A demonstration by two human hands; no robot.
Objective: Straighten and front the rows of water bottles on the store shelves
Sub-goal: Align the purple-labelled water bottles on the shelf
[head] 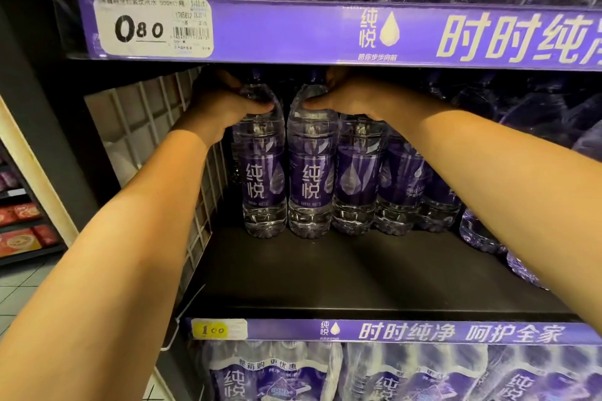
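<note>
On the middle shelf stand clear water bottles with purple labels, set far back from the front edge. My left hand grips the shoulder of the leftmost bottle, thumb across its front. My right hand grips the shoulder of the second bottle beside it. Both labels face forward. To the right, a third bottle and more bottles stand behind my right forearm, their labels turned at different angles. The caps are hidden under the upper shelf.
The upper shelf edge with a price tag hangs low over the bottle tops. A white wire grid side panel bounds the left. Shrink-wrapped packs fill the shelf below. Further bottles lie at far right.
</note>
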